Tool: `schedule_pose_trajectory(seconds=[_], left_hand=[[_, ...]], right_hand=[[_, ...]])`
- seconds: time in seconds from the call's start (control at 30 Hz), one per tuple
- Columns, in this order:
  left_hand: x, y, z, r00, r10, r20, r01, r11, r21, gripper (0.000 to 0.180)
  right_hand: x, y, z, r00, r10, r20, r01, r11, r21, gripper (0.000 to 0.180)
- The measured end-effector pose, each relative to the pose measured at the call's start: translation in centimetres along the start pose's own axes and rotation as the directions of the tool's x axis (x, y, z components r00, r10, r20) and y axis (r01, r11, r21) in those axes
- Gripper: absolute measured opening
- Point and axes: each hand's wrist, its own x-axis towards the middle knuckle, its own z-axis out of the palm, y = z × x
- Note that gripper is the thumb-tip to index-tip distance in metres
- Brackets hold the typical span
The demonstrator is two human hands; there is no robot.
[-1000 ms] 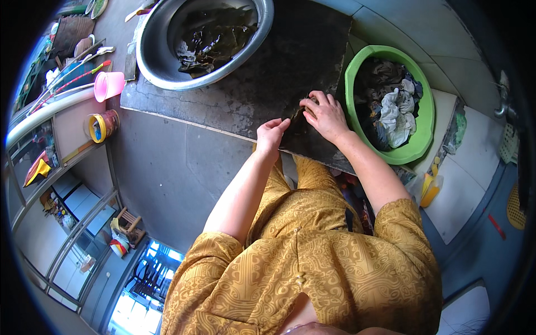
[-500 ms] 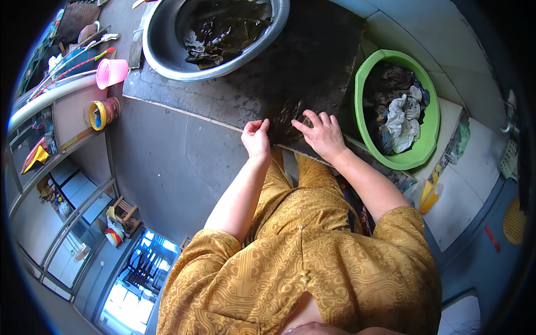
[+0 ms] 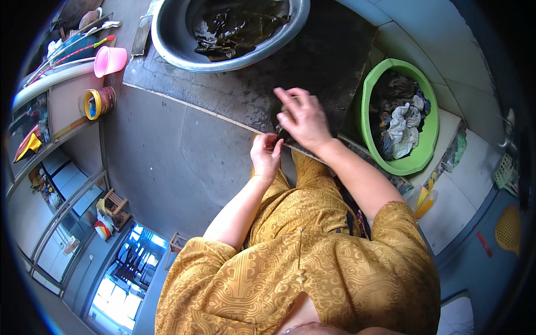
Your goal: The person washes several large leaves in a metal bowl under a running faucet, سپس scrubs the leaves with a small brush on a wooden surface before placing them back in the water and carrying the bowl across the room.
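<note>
My left hand [image 3: 266, 153] is at the near edge of a dark slab [image 3: 223, 95], thumb and fingers pinched together on a small dark piece [image 3: 278, 138]. That piece blends into the wet dark surface, so its outline and kind are unclear. Just beyond, my right hand [image 3: 306, 120] hovers over the slab with fingers stretched out, partly smeared by motion. Nothing shows in its grasp. A large grey basin [image 3: 162, 42] stands at the far side of the slab, holding glossy dark brown sheets [image 3: 237, 36] in liquid.
To the right is a green tub [image 3: 365, 114] with crumpled dark and white cloths [image 3: 403, 128]. A pink bucket [image 3: 110, 60] and a yellow-rimmed bucket [image 3: 92, 104] stand at the left. A yellow sieve-like thing [image 3: 508, 229] and red stick [image 3: 484, 244] lie far right.
My left hand has come down and right toward the slab's edge. My right hand has moved left and away from me, its fingers straightening. The view has shifted slightly.
</note>
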Motion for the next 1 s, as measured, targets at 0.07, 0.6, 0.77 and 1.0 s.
schedule_pose_trajectory(seconds=[0.07, 0.6, 0.77, 1.0], left_hand=[[-0.4, -1.4, 0.7, 0.995, -0.055, -0.089, 0.051, 0.998, -0.044, 0.017], [10.3, 17.1, -10.3, 0.882, 0.471, 0.019, -0.471, 0.882, 0.002, 0.013], [21.4, 17.1, -12.5, 0.714, 0.635, 0.295, -0.7, 0.656, 0.284, 0.019], [39.8, 10.0, -5.7, 0.821, 0.401, 0.407, -0.567, 0.665, 0.486, 0.03]], right_hand=[[-0.8, -0.4, 3.6, 0.949, -0.223, 0.222, 0.258, 0.956, -0.142, 0.054], [7.4, 10.0, 1.0, 0.911, 0.315, -0.265, -0.404, 0.806, -0.432, 0.042], [7.7, 9.9, 0.8, 0.92, 0.264, -0.288, -0.376, 0.803, -0.463, 0.042], [8.3, 9.7, 0.8, 0.905, 0.291, -0.31, -0.413, 0.773, -0.482, 0.041]])
